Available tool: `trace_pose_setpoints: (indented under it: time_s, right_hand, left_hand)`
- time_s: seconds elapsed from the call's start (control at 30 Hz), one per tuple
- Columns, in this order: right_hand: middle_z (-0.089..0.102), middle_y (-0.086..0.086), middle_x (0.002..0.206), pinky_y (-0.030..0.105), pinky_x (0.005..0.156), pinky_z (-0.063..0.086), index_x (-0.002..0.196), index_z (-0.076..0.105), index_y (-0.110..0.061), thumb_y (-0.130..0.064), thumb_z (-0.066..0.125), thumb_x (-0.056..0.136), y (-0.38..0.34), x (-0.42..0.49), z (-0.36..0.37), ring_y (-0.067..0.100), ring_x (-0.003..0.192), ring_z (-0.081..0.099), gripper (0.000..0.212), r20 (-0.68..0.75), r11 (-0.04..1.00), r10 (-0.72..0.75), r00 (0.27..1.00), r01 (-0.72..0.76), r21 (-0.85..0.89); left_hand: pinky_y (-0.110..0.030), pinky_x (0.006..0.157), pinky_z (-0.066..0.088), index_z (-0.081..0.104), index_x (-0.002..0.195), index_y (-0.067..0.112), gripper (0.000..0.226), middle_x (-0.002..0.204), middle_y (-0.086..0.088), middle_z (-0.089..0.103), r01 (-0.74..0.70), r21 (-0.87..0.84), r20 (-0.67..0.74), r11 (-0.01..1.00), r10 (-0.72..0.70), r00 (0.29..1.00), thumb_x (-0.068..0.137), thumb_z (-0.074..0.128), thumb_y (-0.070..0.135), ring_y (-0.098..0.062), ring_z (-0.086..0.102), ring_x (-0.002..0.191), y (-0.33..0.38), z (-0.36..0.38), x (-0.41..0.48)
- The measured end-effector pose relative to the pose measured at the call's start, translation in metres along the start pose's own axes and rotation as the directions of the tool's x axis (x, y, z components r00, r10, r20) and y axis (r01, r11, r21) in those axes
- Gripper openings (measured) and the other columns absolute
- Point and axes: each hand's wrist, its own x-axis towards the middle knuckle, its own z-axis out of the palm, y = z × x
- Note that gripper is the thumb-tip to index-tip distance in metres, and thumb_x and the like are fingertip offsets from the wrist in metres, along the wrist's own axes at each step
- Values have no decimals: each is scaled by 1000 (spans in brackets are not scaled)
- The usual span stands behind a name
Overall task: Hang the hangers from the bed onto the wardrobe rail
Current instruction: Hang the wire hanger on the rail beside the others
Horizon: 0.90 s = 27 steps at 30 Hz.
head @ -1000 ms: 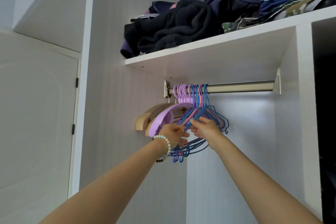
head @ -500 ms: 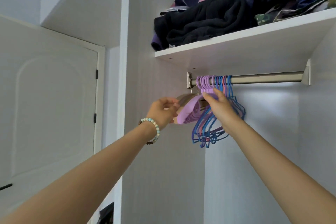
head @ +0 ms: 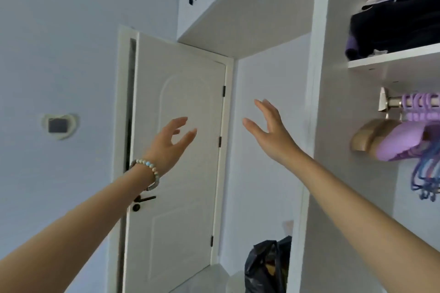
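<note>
The metal wardrobe rail (head: pixel 394 101) shows at the right edge, under a white shelf. A bunch of purple hangers (head: pixel 402 143) and thin blue hangers (head: pixel 426 176) hangs from it, with a beige wooden hanger (head: pixel 366 137) behind. Both my hands are raised in the air in front of the white door, well left of the rail. My left hand (head: pixel 170 144), with a bead bracelet on its wrist, holds nothing and its fingers are spread. My right hand (head: pixel 270 129) is also empty with straight fingers. The bed is out of view.
A white door (head: pixel 181 173) with a black handle (head: pixel 144 198) stands slightly ajar ahead. Dark folded clothes (head: pixel 400 21) lie on the wardrobe shelf (head: pixel 392 59). A black plastic bag (head: pixel 266 266) sits on the floor beside the wardrobe side panel (head: pixel 316 126).
Both hands have let go of the hangers and moved left, away from the rail. The view has turned left toward the door, leaving the rail at the right edge.
</note>
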Motion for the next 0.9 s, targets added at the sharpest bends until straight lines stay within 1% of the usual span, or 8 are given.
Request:
trace_pose_setpoints:
  time_s: [0.07, 0.17, 0.27, 0.43, 0.6, 0.7, 0.8, 0.9]
  right_hand:
    - [1, -19, 156, 18, 109, 12, 149, 19, -31, -46, 49, 92, -16, 3, 62, -1, 143, 5, 66, 88, 1000, -22, 996, 21, 14]
    - [-3, -20, 156, 22, 110, 10, 149, 17, -33, -50, 48, 91, -41, 0, 163, -1, 144, 1, 68, 247, 998, -40, 968, 24, 64]
    - [-5, -19, 157, 25, 112, 10, 149, 15, -34, -51, 49, 91, -66, -19, 262, 1, 144, 0, 70, 401, 993, -72, 913, 26, 118]
    - [-7, -21, 156, 30, 115, 11, 149, 13, -35, -56, 49, 88, -100, -77, 418, 2, 145, 0, 73, 625, 989, -110, 773, 20, 150]
    - [-7, -18, 157, 35, 118, 13, 149, 13, -34, -57, 49, 88, -120, -175, 554, 5, 145, -1, 75, 794, 990, -104, 599, -16, 142]
    - [-6, -14, 158, 37, 119, 13, 150, 11, -32, -58, 48, 88, -126, -244, 621, 7, 146, -1, 76, 870, 993, -97, 484, -11, 117]
    - [-6, -10, 159, 38, 118, 12, 151, 10, -30, -59, 46, 88, -127, -312, 674, 10, 147, -2, 77, 925, 997, -66, 375, -4, 73]
    - [-4, -6, 160, 41, 118, 12, 151, 10, -28, -60, 45, 88, -119, -374, 717, 14, 147, -1, 79, 964, 999, -31, 265, -16, 36]
  left_hand:
    - [-29, 105, 29, 36, 140, 25, 65, 144, 6, 40, 86, 116, -9, 989, -86, 996, 84, 44, 57, -12, 36, 133, -39, -53, -20]
    - [-36, 113, 24, 27, 144, 24, 81, 150, 3, 32, 190, 289, -61, 938, -179, 982, 76, 34, 66, -15, 28, 138, -94, -128, -58]
    - [-38, 115, 23, 24, 146, 22, 80, 152, 3, 28, 300, 417, -134, 858, -269, 954, 79, 33, 64, -16, 24, 140, -146, -196, -105]
    - [-36, 117, 19, 22, 146, 21, 80, 154, 3, 23, 481, 569, -227, 667, -435, 871, 80, 31, 64, -15, 21, 142, -228, -291, -206]
    - [-37, 117, 18, 21, 147, 20, 87, 155, 1, 22, 641, 636, -309, 430, -619, 722, 79, 20, 74, -18, 22, 142, -301, -361, -339]
    - [-38, 117, 17, 20, 147, 20, 80, 155, 0, 20, 713, 639, -342, 288, -725, 599, 84, 30, 67, -19, 22, 142, -332, -395, -421]
    - [-40, 117, 18, 21, 147, 22, 92, 155, 1, 22, 765, 623, -382, 166, -788, 483, 76, 24, 80, -19, 23, 141, -355, -418, -496]
    - [-40, 117, 18, 21, 147, 22, 78, 155, 1, 22, 798, 600, -419, 51, -830, 368, 84, 34, 68, -19, 22, 142, -381, -430, -568]
